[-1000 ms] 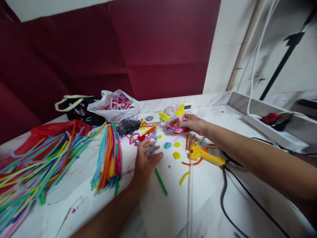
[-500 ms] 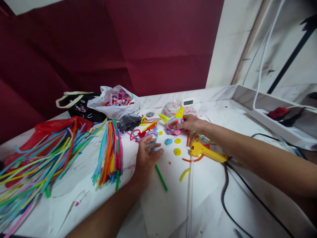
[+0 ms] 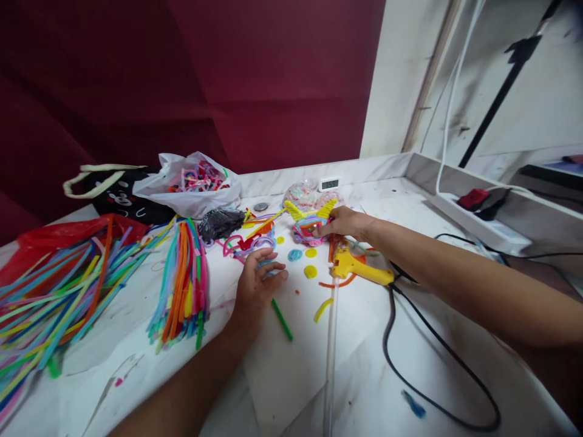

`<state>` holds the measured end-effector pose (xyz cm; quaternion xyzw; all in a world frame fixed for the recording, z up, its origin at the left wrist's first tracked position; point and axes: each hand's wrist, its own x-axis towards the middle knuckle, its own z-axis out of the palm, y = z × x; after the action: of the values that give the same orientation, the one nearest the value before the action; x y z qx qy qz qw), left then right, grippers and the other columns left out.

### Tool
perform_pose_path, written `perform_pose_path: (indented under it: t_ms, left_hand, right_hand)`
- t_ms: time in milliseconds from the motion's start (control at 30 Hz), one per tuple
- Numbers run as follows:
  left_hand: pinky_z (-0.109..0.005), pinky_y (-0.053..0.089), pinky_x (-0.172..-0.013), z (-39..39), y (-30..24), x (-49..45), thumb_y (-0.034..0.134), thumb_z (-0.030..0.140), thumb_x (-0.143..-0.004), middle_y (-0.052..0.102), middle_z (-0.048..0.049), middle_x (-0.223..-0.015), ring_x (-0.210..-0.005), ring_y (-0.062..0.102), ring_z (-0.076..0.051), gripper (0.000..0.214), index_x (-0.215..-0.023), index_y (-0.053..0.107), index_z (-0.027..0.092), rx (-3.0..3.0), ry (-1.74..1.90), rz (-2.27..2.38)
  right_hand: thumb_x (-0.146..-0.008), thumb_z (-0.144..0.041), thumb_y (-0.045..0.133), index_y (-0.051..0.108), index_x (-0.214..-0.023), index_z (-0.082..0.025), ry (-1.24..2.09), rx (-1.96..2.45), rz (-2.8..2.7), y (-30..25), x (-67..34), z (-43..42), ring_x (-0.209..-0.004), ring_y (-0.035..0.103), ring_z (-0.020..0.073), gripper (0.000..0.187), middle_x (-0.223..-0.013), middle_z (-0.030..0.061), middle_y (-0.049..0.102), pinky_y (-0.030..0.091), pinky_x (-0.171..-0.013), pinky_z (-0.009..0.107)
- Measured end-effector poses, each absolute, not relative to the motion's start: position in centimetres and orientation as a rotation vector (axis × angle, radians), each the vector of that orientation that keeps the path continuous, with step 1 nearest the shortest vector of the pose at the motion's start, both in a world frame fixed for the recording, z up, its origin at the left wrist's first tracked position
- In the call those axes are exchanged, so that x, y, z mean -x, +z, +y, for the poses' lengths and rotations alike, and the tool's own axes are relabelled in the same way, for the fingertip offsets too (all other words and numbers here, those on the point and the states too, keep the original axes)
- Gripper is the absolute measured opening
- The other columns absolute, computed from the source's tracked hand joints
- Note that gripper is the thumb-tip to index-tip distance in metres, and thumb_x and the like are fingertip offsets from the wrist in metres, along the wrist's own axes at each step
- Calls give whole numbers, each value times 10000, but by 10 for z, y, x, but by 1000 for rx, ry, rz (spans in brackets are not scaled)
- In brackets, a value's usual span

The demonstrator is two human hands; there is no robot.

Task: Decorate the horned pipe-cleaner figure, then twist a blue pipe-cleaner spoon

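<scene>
My right hand (image 3: 344, 224) has its fingers closed on the side of a pink and blue pipe-cleaner figure (image 3: 310, 229) with two yellow pointed ears, at the back of the work area. Nearer to me, my left hand (image 3: 259, 282) hovers low over the paper, fingers apart and holding nothing. Just behind its fingertips lies a loose pile of curled pipe-cleaner pieces (image 3: 257, 243). Yellow coiled discs (image 3: 310, 272) and a blue coiled disc (image 3: 294, 255) lie between the hands. A yellow hot glue gun (image 3: 359, 267) with a long clear glue stick (image 3: 331, 358) rests below my right forearm.
Pipe-cleaner bundles (image 3: 184, 285) and a red bag (image 3: 77, 243) lie left. Behind them stand a white bag of scraps (image 3: 191, 188) and a black tote (image 3: 122, 197). A small digital display (image 3: 330, 184) stands at the back. A power strip (image 3: 485, 224) and black cable (image 3: 437, 321) occupy the right.
The view has turned slightly right, so everything sits further left in the picture. My right hand keeps hold of the pipe-cleaner figure, whose ears now show more fully. My left hand stays open.
</scene>
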<state>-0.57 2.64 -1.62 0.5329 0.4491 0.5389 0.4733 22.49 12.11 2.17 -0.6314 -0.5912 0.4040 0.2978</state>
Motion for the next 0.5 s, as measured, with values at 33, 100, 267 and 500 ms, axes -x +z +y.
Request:
perform_pose_path:
  t_ms: [33,100,267,500]
  left_hand:
    - [-324,524,-799,26,-16,6,766,301,-692,530,-68,-1194,-959,621,-174,502,-1116,514,211,-1308,1312,1095]
    - [-319,525,-797,25,-16,6,768,299,-687,531,-67,-1197,-956,621,-171,503,-1113,516,213,-1306,1304,1092]
    - [-293,521,-769,24,-14,5,773,303,-682,559,-60,-1183,-935,621,-159,489,-1098,533,214,-1281,1307,1106]
    - [-269,522,-737,27,-20,8,769,308,-693,626,-34,-992,-910,614,-162,372,-1006,603,197,-1330,1269,1120]
  right_hand:
    - [-486,-381,897,646,-779,-153,1060,1676,-1577,22,-225,121,-608,542,116,448,-676,-6,638,450,-534,235]
    - [-480,-375,899,659,-762,-151,1025,1682,-1593,24,-226,121,-649,569,138,433,-687,6,647,477,-579,253]
    - [-453,-309,905,709,-849,-145,813,1706,-1629,45,-240,111,-802,621,219,470,-840,59,682,497,-710,321]
    - [-720,-318,725,742,-904,-216,308,1642,-1895,83,-274,55,-715,650,193,211,-758,26,709,467,-679,313]
